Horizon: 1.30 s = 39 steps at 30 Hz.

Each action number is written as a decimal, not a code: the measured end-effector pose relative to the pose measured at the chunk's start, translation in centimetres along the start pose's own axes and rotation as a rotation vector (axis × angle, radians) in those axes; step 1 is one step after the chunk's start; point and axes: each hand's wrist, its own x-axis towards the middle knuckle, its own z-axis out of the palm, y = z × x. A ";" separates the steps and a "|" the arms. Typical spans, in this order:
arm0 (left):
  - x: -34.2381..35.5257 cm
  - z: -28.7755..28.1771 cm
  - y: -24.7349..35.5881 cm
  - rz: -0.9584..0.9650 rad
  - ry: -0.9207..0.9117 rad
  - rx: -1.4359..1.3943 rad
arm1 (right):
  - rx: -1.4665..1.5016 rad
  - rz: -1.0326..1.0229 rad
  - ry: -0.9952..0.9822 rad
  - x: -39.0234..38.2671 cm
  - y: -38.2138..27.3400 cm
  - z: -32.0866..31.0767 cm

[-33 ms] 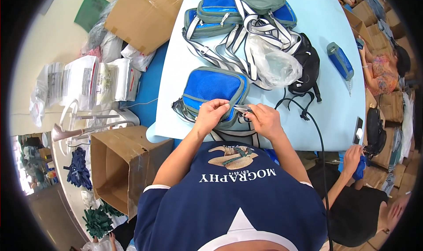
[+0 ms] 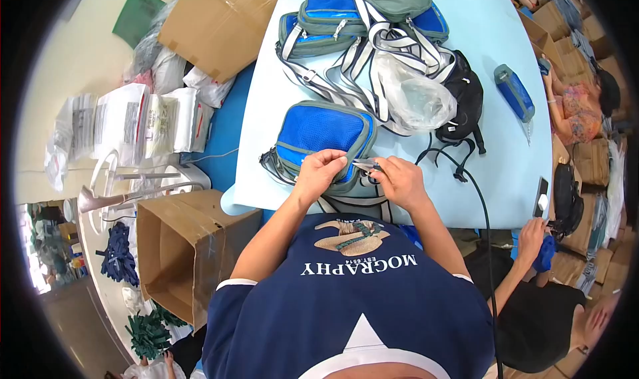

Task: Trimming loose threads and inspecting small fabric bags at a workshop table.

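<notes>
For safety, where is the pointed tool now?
In the head view, the pointed tool is in the right hand, at lower right of the nearest blue bag.

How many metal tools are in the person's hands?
1: a metal tool in the right hand, pointing toward the left hand over the blue bag; more may be hidden.

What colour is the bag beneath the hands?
The bag is blue with grey-green trim (head view).

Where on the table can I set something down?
Bare: right of the cable, between the pouch and phone; also between the black bag and pouch. Crowded: far side to middle, with heaped bags and a plastic bag; near left, where left hand and right hand are at the blue bag.
</notes>
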 end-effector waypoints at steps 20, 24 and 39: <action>0.3 0.0 0.0 0.003 0.000 0.045 | 0.110 0.003 0.012 0.6 0.8 0.6; 0.2 0.3 0.1 0.017 0.023 0.052 | 0.096 0.022 0.028 0.5 0.6 0.8; 0.1 0.6 -0.3 0.038 0.047 0.077 | 0.259 0.136 0.020 -0.9 1.3 2.3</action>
